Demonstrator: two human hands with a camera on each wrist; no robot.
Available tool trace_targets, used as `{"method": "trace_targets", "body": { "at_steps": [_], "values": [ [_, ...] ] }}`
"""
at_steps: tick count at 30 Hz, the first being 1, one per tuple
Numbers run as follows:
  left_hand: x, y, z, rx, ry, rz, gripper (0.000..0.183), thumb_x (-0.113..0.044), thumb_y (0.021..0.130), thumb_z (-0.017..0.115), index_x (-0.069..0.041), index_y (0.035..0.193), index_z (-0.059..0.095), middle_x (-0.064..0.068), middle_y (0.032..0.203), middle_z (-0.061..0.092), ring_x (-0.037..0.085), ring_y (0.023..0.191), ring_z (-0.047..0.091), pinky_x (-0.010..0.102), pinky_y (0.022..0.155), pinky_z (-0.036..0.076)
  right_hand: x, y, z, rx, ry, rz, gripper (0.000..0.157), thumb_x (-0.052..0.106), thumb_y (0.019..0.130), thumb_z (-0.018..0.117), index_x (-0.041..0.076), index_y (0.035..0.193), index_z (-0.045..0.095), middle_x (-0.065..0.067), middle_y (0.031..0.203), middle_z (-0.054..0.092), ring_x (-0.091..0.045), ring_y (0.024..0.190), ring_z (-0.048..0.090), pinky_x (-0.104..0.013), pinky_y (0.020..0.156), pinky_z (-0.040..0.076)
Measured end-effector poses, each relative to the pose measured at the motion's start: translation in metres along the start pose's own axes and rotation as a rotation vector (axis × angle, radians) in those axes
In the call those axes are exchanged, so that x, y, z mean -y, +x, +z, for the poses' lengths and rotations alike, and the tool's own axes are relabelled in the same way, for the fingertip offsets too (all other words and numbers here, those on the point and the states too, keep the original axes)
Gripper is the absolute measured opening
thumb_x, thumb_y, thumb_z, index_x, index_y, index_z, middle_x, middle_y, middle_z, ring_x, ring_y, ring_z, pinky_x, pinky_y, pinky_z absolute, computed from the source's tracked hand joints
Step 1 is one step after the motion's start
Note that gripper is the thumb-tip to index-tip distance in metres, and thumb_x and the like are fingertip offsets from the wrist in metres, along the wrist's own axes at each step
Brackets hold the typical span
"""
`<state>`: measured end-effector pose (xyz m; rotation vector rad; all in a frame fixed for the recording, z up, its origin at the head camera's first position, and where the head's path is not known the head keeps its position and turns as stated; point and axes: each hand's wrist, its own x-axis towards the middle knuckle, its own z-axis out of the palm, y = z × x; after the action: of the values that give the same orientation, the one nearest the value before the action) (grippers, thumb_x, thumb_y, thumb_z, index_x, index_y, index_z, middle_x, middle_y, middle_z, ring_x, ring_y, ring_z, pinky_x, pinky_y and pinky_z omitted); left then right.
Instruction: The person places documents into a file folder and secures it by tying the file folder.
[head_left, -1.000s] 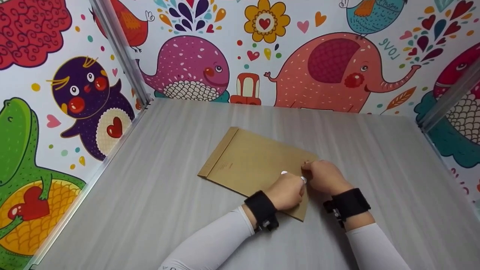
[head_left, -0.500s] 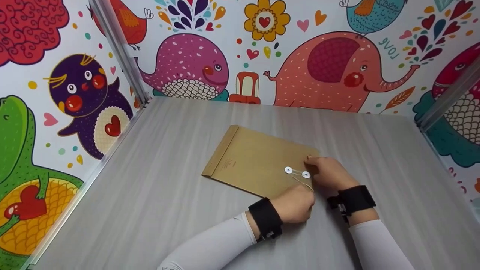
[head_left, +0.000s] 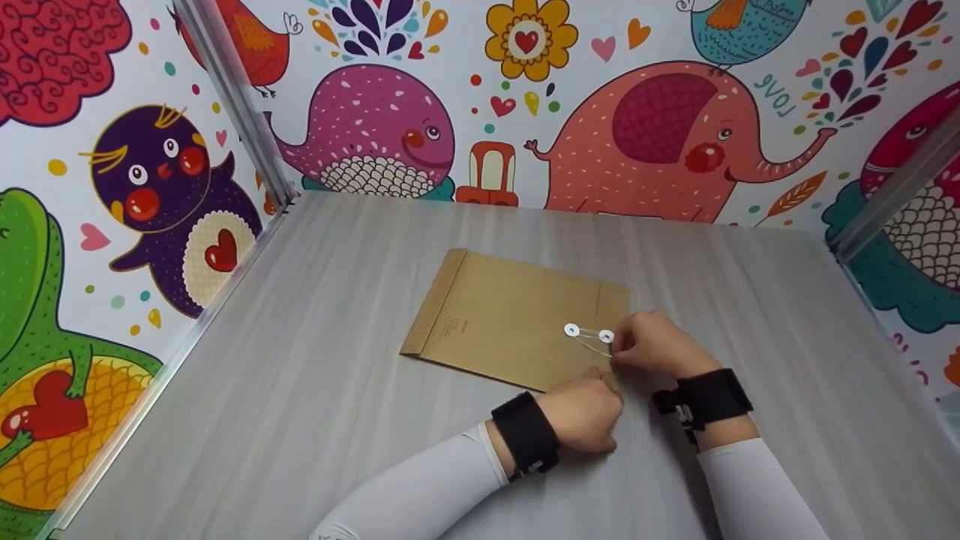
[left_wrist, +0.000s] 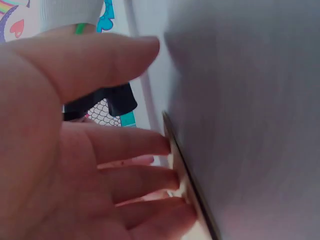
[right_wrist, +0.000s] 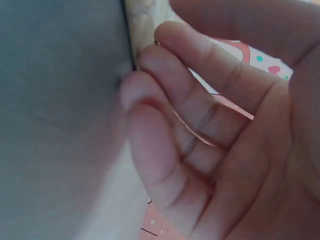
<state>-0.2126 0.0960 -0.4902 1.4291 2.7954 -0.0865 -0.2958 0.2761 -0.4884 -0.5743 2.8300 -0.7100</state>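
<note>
A brown kraft envelope [head_left: 510,315] lies flat on the table in the head view, a folded strip along its left end. Near its right end are two white button discs [head_left: 571,330], joined by a thin string [head_left: 595,346] that runs to the right hand. My right hand [head_left: 660,346] is at the envelope's right edge, fingers curled, and appears to pinch the string's end; its fingertips hide the grip. Over the envelope's near right corner is my left hand [head_left: 581,412]. In the left wrist view its fingers [left_wrist: 135,145] reach straight to the envelope's edge [left_wrist: 192,185], thumb apart.
The grey wood-grain table [head_left: 315,300] is bounded by walls printed with cartoon animals [head_left: 660,142]. A metal corner post [head_left: 244,105] stands at the back left, another [head_left: 900,187] at the right. Black straps [head_left: 712,401] sit on both wrists.
My left hand has drawn back toward the near corner, uncovering the discs. The string, which led to the left hand, now leads to the right hand, which has moved slightly nearer the discs.
</note>
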Motion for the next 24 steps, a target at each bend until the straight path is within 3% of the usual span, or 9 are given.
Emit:
{"method": "trace_targets", "body": {
  "at_steps": [5, 10, 16, 24],
  "values": [
    [0.001, 0.0012, 0.0008, -0.004, 0.02, 0.013, 0.022, -0.042, 0.079, 0.074, -0.021, 0.076, 0.073, -0.007, 0.087, 0.072, 0.013, 0.097, 0.062, 0.024, 0.092, 0.043, 0.003, 0.002, 0.0046, 0.027, -0.07, -0.028, 0.014, 0.004, 0.076, 0.068, 0.011, 0.065, 0.065, 0.005, 0.058, 0.054, -0.009, 0.052, 0.047, -0.026, 0.051, 0.04],
    [-0.0029, -0.0002, 0.0016, 0.026, 0.023, 0.001, 0.024, -0.043, 0.082, 0.073, -0.02, 0.077, 0.073, -0.004, 0.091, 0.075, 0.014, 0.096, 0.063, 0.024, 0.093, 0.043, 0.0005, 0.004, 0.0073, 0.057, -0.128, -0.029, 0.018, 0.004, 0.076, 0.059, 0.012, 0.059, 0.059, 0.006, 0.056, 0.049, -0.01, 0.051, 0.044, -0.026, 0.05, 0.037],
    [-0.0055, -0.0007, 0.0017, 0.033, 0.007, -0.024, 0.025, -0.042, 0.08, 0.075, -0.018, 0.09, 0.074, 0.0, 0.101, 0.068, 0.016, 0.092, 0.057, 0.024, 0.074, 0.049, -0.0056, 0.0042, 0.0078, -0.003, -0.133, 0.069, 0.025, 0.006, 0.075, 0.059, 0.015, 0.055, 0.048, 0.007, 0.053, 0.039, -0.012, 0.048, 0.038, -0.027, 0.048, 0.032],
    [-0.005, -0.0015, -0.0001, 0.027, 0.004, -0.004, 0.02, -0.038, 0.08, 0.074, -0.019, 0.085, 0.073, -0.001, 0.097, 0.065, 0.015, 0.086, 0.057, 0.024, 0.068, 0.046, -0.005, 0.0041, 0.0058, -0.033, -0.022, 0.251, 0.024, 0.015, 0.077, 0.066, 0.016, 0.056, 0.054, 0.007, 0.053, 0.042, -0.013, 0.048, 0.043, -0.027, 0.048, 0.035]
  ]
}}
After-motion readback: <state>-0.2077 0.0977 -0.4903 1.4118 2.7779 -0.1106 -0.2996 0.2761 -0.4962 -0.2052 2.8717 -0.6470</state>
